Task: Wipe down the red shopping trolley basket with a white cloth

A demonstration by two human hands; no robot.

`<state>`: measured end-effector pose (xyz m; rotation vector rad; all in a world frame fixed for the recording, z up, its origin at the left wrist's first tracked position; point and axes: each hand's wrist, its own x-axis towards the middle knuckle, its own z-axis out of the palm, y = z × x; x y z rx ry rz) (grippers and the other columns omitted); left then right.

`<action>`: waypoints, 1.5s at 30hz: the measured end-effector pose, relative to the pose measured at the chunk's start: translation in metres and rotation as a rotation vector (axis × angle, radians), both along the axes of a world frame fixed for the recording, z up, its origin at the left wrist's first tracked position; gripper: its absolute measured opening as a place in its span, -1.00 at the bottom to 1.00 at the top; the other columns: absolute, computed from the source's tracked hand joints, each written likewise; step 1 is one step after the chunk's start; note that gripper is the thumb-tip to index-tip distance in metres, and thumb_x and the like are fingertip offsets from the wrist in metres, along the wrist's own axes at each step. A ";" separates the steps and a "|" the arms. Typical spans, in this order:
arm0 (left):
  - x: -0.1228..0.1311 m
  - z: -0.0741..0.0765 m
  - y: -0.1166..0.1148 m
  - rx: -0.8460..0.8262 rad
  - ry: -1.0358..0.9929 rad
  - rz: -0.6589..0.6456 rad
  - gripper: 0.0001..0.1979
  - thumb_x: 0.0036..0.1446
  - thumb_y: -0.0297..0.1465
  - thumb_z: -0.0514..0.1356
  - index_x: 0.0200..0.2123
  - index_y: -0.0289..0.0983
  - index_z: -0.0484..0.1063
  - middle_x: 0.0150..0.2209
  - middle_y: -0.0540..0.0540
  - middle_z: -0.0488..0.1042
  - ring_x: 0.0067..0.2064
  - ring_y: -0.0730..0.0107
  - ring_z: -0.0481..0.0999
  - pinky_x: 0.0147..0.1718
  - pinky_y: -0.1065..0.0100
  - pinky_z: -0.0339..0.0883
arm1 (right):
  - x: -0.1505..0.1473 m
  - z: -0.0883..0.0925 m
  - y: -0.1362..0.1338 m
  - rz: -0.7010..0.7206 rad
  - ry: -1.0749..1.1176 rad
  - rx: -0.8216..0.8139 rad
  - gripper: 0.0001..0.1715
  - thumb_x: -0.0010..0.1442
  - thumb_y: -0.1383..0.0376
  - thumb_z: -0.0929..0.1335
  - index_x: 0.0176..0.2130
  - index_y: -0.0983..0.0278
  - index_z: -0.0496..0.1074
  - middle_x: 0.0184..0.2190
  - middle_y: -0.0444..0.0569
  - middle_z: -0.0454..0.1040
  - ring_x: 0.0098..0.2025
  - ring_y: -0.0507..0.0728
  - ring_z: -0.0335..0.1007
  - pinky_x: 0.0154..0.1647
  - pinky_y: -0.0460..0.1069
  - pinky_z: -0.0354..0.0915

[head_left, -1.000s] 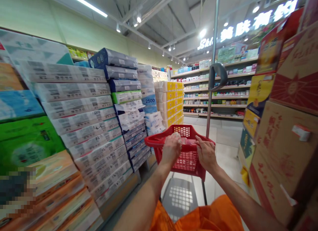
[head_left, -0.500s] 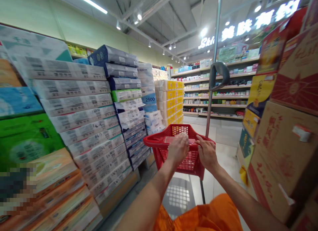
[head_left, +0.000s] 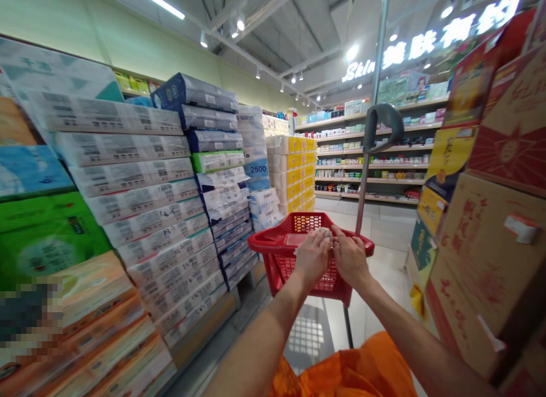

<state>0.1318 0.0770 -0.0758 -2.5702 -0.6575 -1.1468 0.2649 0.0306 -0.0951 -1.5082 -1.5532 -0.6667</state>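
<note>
A: What do we have, going from our left?

B: Stacked packs in white wrap (head_left: 157, 206), well apart from our hands. Then the red cart (head_left: 269, 248), straight ahead of us, with our 2 hands at its near rim.

A: How does our left hand (head_left: 313, 255) stand?

B: Its fingers are curled over the rim, seemingly pinching a white wad (head_left: 326, 232) at the tips. We can't tell how firmly, nor whether it's cloth or paper.

A: And our right hand (head_left: 348, 256)?

B: Just beside the left, laid over the same rim, fingers slightly spread. We can't tell whether it touches the wad.

A: Past that?

B: A metal pole (head_left: 365, 183) bearing a grey handle (head_left: 392, 128), then brown cartons (head_left: 486, 260) along the right.

A: So which step are we on?

B: We'd judge it's work along the rim with the wad, only part done.

A: What does the next move call for?

B: Steady pressure through our left fingertips, and room between the hands so our fingers don't tangle.
</note>
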 end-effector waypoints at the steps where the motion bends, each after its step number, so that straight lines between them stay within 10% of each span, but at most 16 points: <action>1: -0.003 0.000 0.001 -0.002 -0.001 -0.006 -0.69 0.06 -0.45 0.05 -0.08 -0.34 0.30 -0.02 -0.21 0.36 0.06 0.26 0.27 0.07 0.19 0.16 | 0.000 -0.001 0.000 -0.001 -0.004 0.002 -0.55 0.17 0.39 0.11 0.05 0.38 0.21 -0.31 0.03 0.49 -0.29 0.14 0.36 -0.05 0.13 0.06; 6: -0.040 -0.002 0.019 -0.051 -0.114 0.163 -0.71 0.06 -0.48 0.02 -0.12 -0.34 0.32 -0.05 -0.20 0.39 0.04 0.27 0.30 0.04 0.16 0.20 | 0.000 -0.009 -0.001 0.051 -0.020 0.060 -0.54 0.17 0.43 0.11 0.07 0.35 0.18 -0.26 -0.01 0.48 -0.28 0.11 0.35 -0.03 0.10 0.05; 13: 0.002 -0.009 0.001 0.074 -0.004 -0.033 -0.69 0.09 -0.43 0.02 -0.06 -0.32 0.28 0.00 -0.19 0.35 0.08 0.26 0.25 0.07 0.16 0.17 | 0.004 -0.012 0.001 0.040 -0.052 0.106 -0.56 0.17 0.42 0.12 0.04 0.37 0.21 -0.27 0.02 0.48 -0.29 0.13 0.35 -0.09 0.08 0.08; 20: -0.057 -0.008 0.031 -0.011 -0.210 0.220 -0.70 0.07 -0.48 -0.03 -0.11 -0.36 0.31 -0.09 -0.23 0.42 0.00 0.22 0.34 -0.02 0.10 0.27 | -0.001 -0.012 0.000 0.031 -0.043 0.120 -0.57 0.15 0.44 0.13 0.01 0.34 0.25 -0.30 -0.01 0.48 -0.30 0.12 0.34 -0.12 0.07 0.08; 27: -0.008 -0.012 0.007 0.043 -0.051 -0.002 -0.66 0.09 -0.42 0.02 -0.03 -0.33 0.27 0.00 -0.21 0.34 0.09 0.25 0.24 0.09 0.14 0.14 | 0.002 -0.011 -0.003 0.057 -0.108 0.096 -0.71 0.17 0.40 0.17 -0.15 0.30 0.38 -0.28 -0.04 0.49 -0.25 0.12 0.33 -0.13 0.05 0.05; 33: -0.069 -0.011 0.036 -0.065 -0.210 0.226 -0.71 0.11 -0.47 -0.04 -0.11 -0.31 0.32 -0.07 -0.20 0.41 0.01 0.26 0.34 0.01 0.11 0.24 | -0.001 -0.009 -0.005 0.077 -0.080 0.113 -0.70 0.16 0.43 0.17 -0.16 0.28 0.39 -0.27 -0.06 0.49 -0.23 0.11 0.34 -0.13 0.05 0.03; 41: -0.004 -0.008 0.004 0.032 -0.062 -0.012 -0.69 0.09 -0.44 0.02 -0.07 -0.30 0.29 -0.01 -0.18 0.36 0.09 0.24 0.24 0.07 0.10 0.16 | 0.002 -0.008 -0.005 0.079 -0.090 0.116 -0.70 0.17 0.40 0.17 -0.18 0.28 0.40 -0.28 -0.05 0.50 -0.26 0.11 0.35 -0.15 0.04 0.03; 45: -0.033 -0.010 0.019 0.023 -0.118 0.029 -0.68 0.04 -0.45 0.04 -0.08 -0.32 0.29 -0.04 -0.21 0.37 0.07 0.23 0.27 0.05 0.09 0.19 | 0.003 -0.009 -0.006 0.095 -0.084 0.116 -0.69 0.16 0.41 0.17 -0.15 0.27 0.39 -0.27 -0.06 0.49 -0.24 0.10 0.35 -0.13 0.04 0.03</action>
